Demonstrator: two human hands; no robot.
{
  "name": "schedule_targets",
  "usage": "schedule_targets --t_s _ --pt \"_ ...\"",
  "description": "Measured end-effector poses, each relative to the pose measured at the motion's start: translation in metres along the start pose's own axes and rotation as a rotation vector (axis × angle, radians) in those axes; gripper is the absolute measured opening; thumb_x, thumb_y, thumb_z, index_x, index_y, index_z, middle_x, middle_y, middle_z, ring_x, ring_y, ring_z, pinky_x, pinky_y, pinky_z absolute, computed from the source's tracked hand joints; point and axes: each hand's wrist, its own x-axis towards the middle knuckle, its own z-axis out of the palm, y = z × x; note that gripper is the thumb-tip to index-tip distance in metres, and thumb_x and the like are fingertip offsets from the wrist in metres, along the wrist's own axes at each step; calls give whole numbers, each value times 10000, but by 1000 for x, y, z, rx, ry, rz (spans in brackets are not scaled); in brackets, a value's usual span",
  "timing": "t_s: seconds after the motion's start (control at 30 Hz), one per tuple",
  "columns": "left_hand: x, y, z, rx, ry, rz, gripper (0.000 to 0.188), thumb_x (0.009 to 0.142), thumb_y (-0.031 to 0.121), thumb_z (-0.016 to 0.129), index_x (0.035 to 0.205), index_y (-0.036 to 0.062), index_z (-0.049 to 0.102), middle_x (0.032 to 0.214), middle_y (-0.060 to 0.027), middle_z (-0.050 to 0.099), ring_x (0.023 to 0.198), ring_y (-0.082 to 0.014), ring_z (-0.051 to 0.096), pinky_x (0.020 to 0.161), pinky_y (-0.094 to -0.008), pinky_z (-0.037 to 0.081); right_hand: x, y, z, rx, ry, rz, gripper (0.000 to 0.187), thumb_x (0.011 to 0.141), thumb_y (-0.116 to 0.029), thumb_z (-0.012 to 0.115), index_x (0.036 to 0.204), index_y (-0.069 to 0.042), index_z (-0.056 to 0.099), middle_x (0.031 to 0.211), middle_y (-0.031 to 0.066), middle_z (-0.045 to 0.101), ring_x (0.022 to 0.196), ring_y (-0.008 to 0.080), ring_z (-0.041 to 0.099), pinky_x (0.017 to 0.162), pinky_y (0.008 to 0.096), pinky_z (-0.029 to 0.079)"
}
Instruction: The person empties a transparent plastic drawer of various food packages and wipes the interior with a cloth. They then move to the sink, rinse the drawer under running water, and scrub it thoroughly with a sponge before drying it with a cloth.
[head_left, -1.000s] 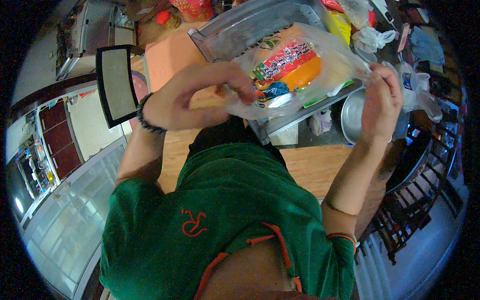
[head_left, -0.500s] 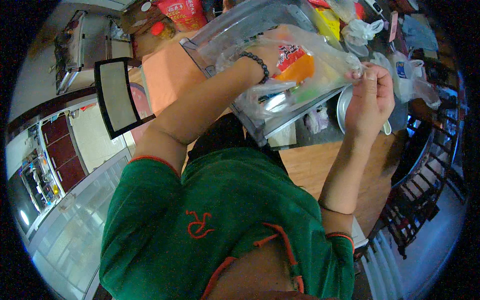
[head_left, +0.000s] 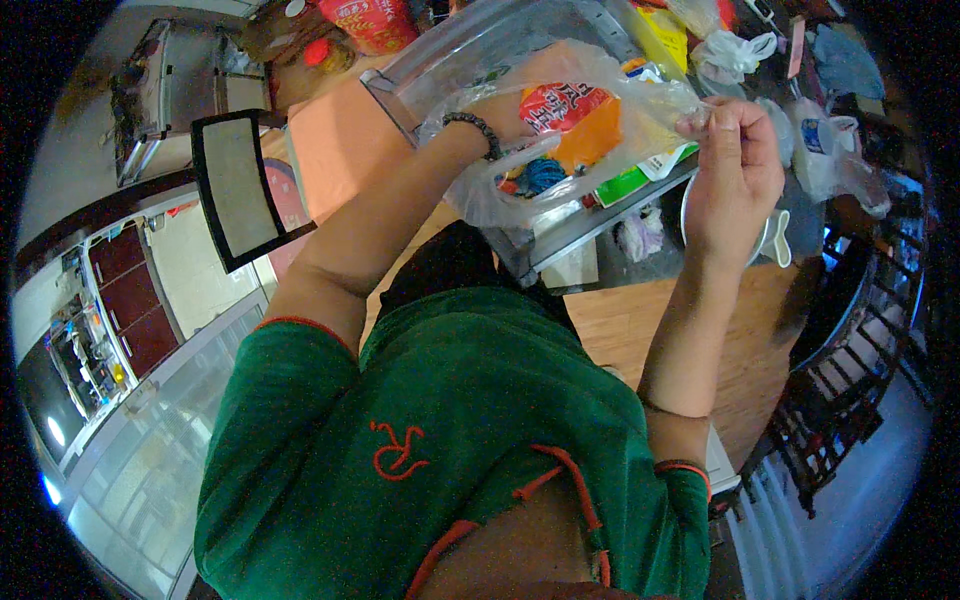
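A clear plastic bag [head_left: 650, 115] is stretched between my hands above a clear-sided drawer bin [head_left: 420, 80]. My left hand [head_left: 512, 110], with a dark beaded bracelet at the wrist, reaches inside the bag. It is against an orange and red food packet [head_left: 590, 140] and seems to grip it; the fingers are mostly hidden behind the packet and the plastic. On the other side, my right hand [head_left: 738, 150] pinches the bag's edge between thumb and fingers. Below the packet, a dark blue bundle [head_left: 543, 177] shows, and a green and white package [head_left: 625, 185] lies beside it.
White plastic bags [head_left: 735, 55] lie on the dark tabletop at the right, by a white spoon-like handle [head_left: 782, 240]. A red bag [head_left: 370, 25] and a red-lidded jar [head_left: 320, 52] stand at the far left. A black-framed chair back [head_left: 238, 190] is on my left.
My left hand has moved left, and the orange and red packet has shifted and turned with it. The blue bundle and green package show more clearly. My right hand keeps its pinch.
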Motion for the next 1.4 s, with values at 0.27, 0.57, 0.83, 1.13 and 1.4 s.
schedule_targets --t_s 0.27,0.57,0.83,1.13,1.4 --pt "-19 -50 23 58 264 14 252 807 212 577 1011 66 549 919 -186 610 907 -324 586 762 -401 464 4 -13 11 24 16 -18 89 896 -78 501 914 8 512 899 79 543 775 133 532 751 258 439" --pt "-15 -47 15 51 141 20 550 736 390 675 1086 36 442 951 -130 560 896 -259 564 800 -345 434 -2 -14 19 24 -29 -118 64 889 -74 523 880 -11 520 833 55 559 748 115 538 703 236 451" --pt "67 -42 22 -51 262 120 662 650 384 752 1162 39 515 1049 -142 610 950 -261 586 869 -348 448 3 -11 21 45 -21 -88 84 899 -62 489 909 18 511 887 89 537 790 143 532 767 294 463" --pt "64 -59 18 -374 62 97 423 734 173 689 1125 66 567 1091 -88 605 1008 -215 550 918 -306 409 3 -13 13 7 50 -127 89 892 -81 520 870 5 521 841 69 567 724 125 558 711 246 462" --pt "31 -41 -6 -390 -77 228 367 763 179 666 1102 62 586 1096 -97 606 969 -202 564 851 -289 448 0 -16 14 28 29 -135 74 890 -73 517 874 -1 511 845 71 555 728 128 552 703 253 469"
